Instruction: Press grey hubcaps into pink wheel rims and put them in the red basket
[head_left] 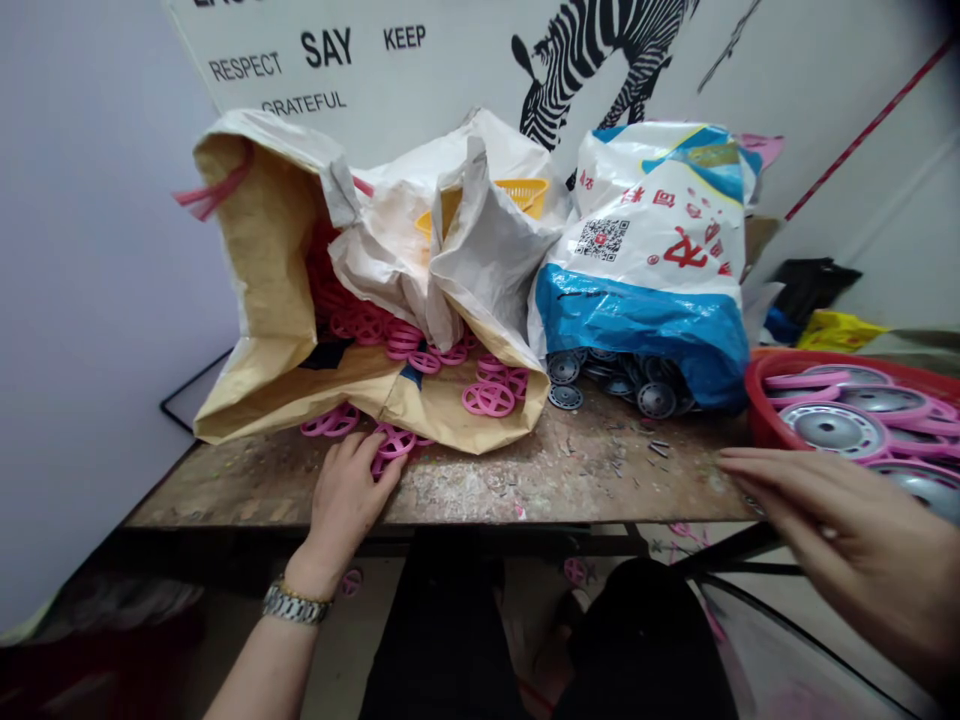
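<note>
My left hand [352,495] is at the front of the worktable, its fingers and thumb closed around a pink plastic spoked wheel [396,441]. More pink wheels [330,421] lie beside it, under the lip of an open brown-lined sack [450,415]. Further pink wheels [489,397] rest on that lip and inside the sack. On the right, my right hand [840,540] is in front of a red basin [761,410], fingers stretched out and close together, with no held object visible. Grey disc hubs set in pink rings [832,428] fill the basin.
A white and blue printed sack [645,290] spills grey hub discs [656,398] onto the worktable [555,470]. Small dark scraps lie near it. Yellow baskets [525,195] show behind the brown-lined sack. A wall stands close behind; pink wheels [575,571] lie on the floor.
</note>
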